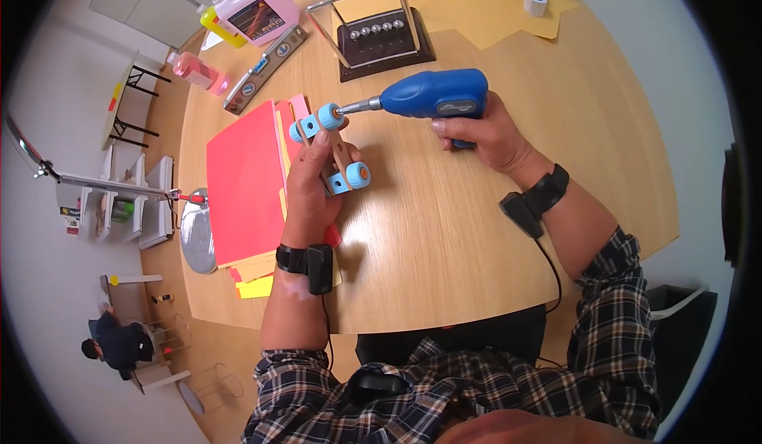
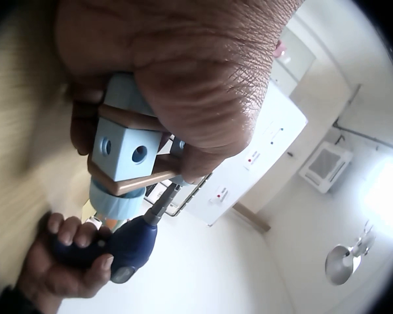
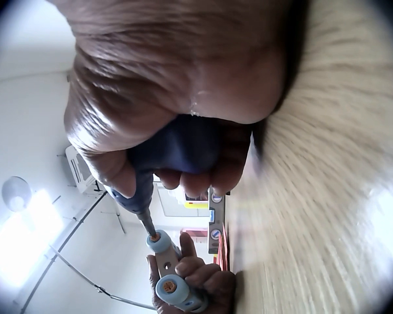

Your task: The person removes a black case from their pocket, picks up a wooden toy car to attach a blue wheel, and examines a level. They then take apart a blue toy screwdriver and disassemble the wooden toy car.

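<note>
A small assembly of light blue blocks, brown strips and blue wheels [image 1: 359, 175] is gripped by my left hand [image 1: 312, 176], thumb on a blue block. My right hand [image 1: 494, 137] holds a blue electric screwdriver [image 1: 435, 93] by its handle. Its metal bit meets the orange centre of the upper wheel [image 1: 330, 116]. In the left wrist view, a blue block with round holes [image 2: 136, 152] shows under the left hand [image 2: 177, 72]. The right wrist view has the bit [image 3: 148, 224] at one wheel's centre, and the other wheel [image 3: 172, 288] nearer the camera.
Red folders [image 1: 244, 182] and papers lie left of the hands. Behind stand a spirit level [image 1: 266, 69], a Newton's cradle [image 1: 385, 43], a pink bottle [image 1: 198, 72] and a large jug [image 1: 255, 7]. A tape roll [image 1: 535, 2] sits at the back right. Another person [image 1: 119, 341] is far left.
</note>
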A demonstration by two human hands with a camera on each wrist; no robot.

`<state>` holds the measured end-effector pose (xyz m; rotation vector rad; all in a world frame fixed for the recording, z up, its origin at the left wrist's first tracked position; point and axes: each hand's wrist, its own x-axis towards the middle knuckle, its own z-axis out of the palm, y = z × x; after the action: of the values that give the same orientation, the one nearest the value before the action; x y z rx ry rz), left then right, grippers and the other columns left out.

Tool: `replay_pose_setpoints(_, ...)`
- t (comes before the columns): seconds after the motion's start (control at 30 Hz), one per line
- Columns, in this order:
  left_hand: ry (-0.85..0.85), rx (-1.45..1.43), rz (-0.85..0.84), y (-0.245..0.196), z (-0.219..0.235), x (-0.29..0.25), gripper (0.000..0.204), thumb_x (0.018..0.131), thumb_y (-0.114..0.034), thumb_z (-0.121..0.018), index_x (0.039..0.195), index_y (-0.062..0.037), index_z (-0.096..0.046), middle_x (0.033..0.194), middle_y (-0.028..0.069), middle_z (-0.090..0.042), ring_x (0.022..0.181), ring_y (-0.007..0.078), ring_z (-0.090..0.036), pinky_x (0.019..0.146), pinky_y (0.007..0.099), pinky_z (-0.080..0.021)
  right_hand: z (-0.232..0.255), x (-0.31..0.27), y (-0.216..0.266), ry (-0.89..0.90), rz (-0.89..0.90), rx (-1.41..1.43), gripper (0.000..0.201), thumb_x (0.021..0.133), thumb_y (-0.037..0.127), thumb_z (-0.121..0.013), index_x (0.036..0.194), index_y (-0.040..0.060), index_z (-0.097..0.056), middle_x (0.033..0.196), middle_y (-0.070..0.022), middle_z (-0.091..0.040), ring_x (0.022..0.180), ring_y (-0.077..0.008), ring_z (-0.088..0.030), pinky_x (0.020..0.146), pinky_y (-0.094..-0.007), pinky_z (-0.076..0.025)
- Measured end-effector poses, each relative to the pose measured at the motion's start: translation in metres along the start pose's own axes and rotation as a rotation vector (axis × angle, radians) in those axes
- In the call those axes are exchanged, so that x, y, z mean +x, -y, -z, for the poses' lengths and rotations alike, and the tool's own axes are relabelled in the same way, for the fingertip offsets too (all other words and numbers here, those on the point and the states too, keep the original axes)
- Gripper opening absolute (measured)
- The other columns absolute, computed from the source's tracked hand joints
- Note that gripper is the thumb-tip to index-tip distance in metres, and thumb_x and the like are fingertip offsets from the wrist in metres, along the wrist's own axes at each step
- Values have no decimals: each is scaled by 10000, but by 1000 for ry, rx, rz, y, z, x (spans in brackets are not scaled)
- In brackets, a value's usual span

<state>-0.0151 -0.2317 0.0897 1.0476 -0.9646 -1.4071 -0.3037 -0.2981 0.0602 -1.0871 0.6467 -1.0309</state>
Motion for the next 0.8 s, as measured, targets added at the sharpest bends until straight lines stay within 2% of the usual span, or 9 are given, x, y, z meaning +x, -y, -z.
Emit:
replay_pose_setpoints(0.1,-24,23,-15,-3,-5,-3,530,1120,-441,-595,1439,-18,-586,1032,93,-716,909,159,-698,758,314,-606,-1,-2,1,-6,-6,-41,253,894,142,-882,1064,23,-737,849,-26,-693,700,-107,-651,645,-286,-536)
replay_pose_setpoints(0.2,-26,20,16,-4,0,-3,536,1117,-444,-599,1412,3,-601,984,95,-713,865,164,-699,744,322,-615,1,-3,-3,46,-8,-85,306,886,106,-897,1141,20,-752,970,-39,-743,853,-117,-697,767,-299,-579)
replay_pose_setpoints(0.27,-33,-14,63,-4,7,-2,519,1105,-440,-625,1401,-14,-615,1035,99,-722,879,164,-700,736,312,-591,-2,-2,-6,53,179,-153,397,875,90,-913,1231,17,-752,1138,-48,-773,1052,-135,-702,952,-323,-579)
replay_pose_setpoints(0.3,-41,-49,101,-4,10,-2,503,1093,-437,-652,1389,-30,-629,1086,102,-732,893,164,-701,728,301,-566,0,-2,-6,52,176,-151,397,875,90,-913,1231,17,-752,1138,-48,-773,1052,-135,-702,952,-323,-579)
replay_pose_setpoints(0.37,-53,-47,128,-6,11,-3,506,1087,-429,-658,1379,-17,-630,1025,103,-730,867,174,-702,722,303,-571,4,-1,-6,113,118,-232,461,875,102,-921,1292,20,-743,1243,-53,-772,1168,-150,-680,1074,-340,-538)
replay_pose_setpoints(0.57,-10,205,-8,-14,2,-5,550,1089,-448,-635,1378,20,-621,932,93,-696,806,168,-682,684,315,-570,0,0,-8,100,139,-189,447,873,112,-922,1276,27,-748,1213,-47,-776,1133,-141,-688,1045,-338,-551)
replay_pose_setpoints(0.67,-41,224,-26,-15,1,-7,554,1076,-448,-652,1372,20,-624,1002,96,-696,821,164,-677,693,306,-563,4,1,-3,92,29,-268,443,870,133,-926,1265,34,-752,1195,-49,-782,1126,-146,-692,1042,-335,-552)
replay_pose_setpoints(0.73,8,198,20,-18,4,-8,559,1071,-450,-658,1374,19,-624,1115,110,-695,850,166,-686,685,310,-564,2,-1,0,91,49,-262,439,871,143,-927,1260,36,-754,1181,-51,-787,1115,-149,-697,1035,-334,-556)
replay_pose_setpoints(0.8,31,182,62,-18,13,-8,566,1071,-455,-653,1376,21,-623,1101,117,-701,839,170,-690,674,310,-565,1,-2,-1,90,69,-257,436,871,153,-928,1255,39,-755,1168,-52,-791,1105,-152,-702,1029,-332,-561)
